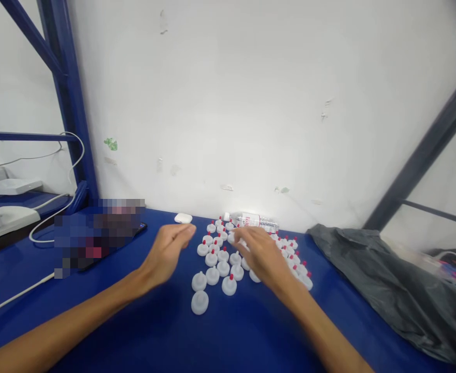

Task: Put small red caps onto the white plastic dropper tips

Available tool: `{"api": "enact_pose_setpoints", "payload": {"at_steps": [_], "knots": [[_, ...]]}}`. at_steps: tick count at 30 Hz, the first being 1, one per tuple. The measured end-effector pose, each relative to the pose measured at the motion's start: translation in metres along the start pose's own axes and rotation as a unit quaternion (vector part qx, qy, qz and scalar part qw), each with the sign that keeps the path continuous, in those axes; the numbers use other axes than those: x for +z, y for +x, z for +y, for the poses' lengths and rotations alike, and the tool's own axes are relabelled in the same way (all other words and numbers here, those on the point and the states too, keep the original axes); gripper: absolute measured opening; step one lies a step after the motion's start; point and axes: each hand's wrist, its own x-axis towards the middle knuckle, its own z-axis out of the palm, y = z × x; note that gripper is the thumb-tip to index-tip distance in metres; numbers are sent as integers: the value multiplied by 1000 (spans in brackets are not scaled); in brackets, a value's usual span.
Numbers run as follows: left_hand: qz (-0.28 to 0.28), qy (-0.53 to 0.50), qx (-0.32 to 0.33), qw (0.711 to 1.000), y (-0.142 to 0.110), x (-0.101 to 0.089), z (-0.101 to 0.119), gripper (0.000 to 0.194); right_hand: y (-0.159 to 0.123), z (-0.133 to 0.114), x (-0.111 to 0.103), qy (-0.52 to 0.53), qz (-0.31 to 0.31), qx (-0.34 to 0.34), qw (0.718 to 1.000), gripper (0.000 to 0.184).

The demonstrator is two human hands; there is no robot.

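Note:
My left hand (169, 253) hovers over the blue tabletop, left of the caps. Its fingers are curled in and the thumb is pressed along them; whatever is inside is hidden. My right hand (262, 254) reaches over the group of caps with its fingers bent, and the fingertips close at the top of a white nozzle cap (231, 238). Several round white caps with red tips, such as one near the front (229, 286), stand upright around it. A few at the front left show no red tip, including the nearest white cap (199, 303). My right hand hides part of the group.
A clear labelled bottle (257, 221) lies by the wall behind the caps. A small white case (183, 218) is at the back. Dark grey sheeting (383, 290) covers the right side. At left are a blurred item, a white cable (18, 296) and a blue frame post (70, 98).

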Motion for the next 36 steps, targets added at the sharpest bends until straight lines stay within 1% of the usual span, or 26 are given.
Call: {"api": "enact_pose_setpoints", "payload": {"at_steps": [2, 3, 5, 8, 10, 12, 14, 16, 17, 18, 20, 22, 24, 27, 30, 34, 36], "knots": [[36, 40, -26, 998, 8, -11, -6, 47, -4, 19, -2, -7, 10, 31, 999, 11], [45, 65, -37, 996, 12, -16, -10, 47, -5, 26, -2, -6, 6, 37, 999, 15], [47, 116, -57, 990, 19, -21, -16, 41, -7, 31, -1, -1, -9, 38, 999, 26], [15, 176, -84, 981, 25, -21, -23, 32, -10, 26, 5, 7, -56, 29, 998, 39], [-18, 202, -98, 974, 27, -18, -26, 36, -10, 22, 8, 11, -92, 34, 995, 46], [-46, 219, -108, 968, 27, -17, -28, 41, -10, 20, 6, 20, -110, 44, 993, 50], [-69, 230, -113, 964, 27, -17, -30, 45, -7, 20, -1, 34, -101, 55, 993, 47], [-88, 237, -117, 960, 27, -19, -32, 45, -4, 18, -13, 54, -86, 73, 992, 38], [-95, 240, -120, 959, 27, -20, -32, 43, -2, 16, -19, 72, -88, 87, 990, 34], [-102, 241, -123, 957, 28, -20, -33, 41, 0, 12, -26, 95, -102, 101, 985, 29], [-114, 241, -129, 955, 28, -21, -35, 33, 3, 3, -36, 150, -154, 126, 968, 25], [-125, 235, -126, 956, 29, -21, -37, 25, 5, -7, -41, 184, -207, 139, 951, 22], [-133, 229, -119, 957, 29, -19, -39, 20, 5, -14, -41, 185, -242, 130, 943, 20], [-141, 220, -113, 959, 30, -16, -45, 19, 6, -19, -37, 181, -271, 110, 939, 9], [-144, 208, -106, 962, 30, -14, -49, 19, 6, -20, -39, 229, -251, 118, 933, 6], [-146, 189, -85, 967, 28, -11, -49, 16, 6, -23, -43, 342, -199, 151, 906, 16], [-151, 181, -75, 969, 27, -10, -48, 16, 6, -24, -42, 361, -182, 167, 899, 18]]}}
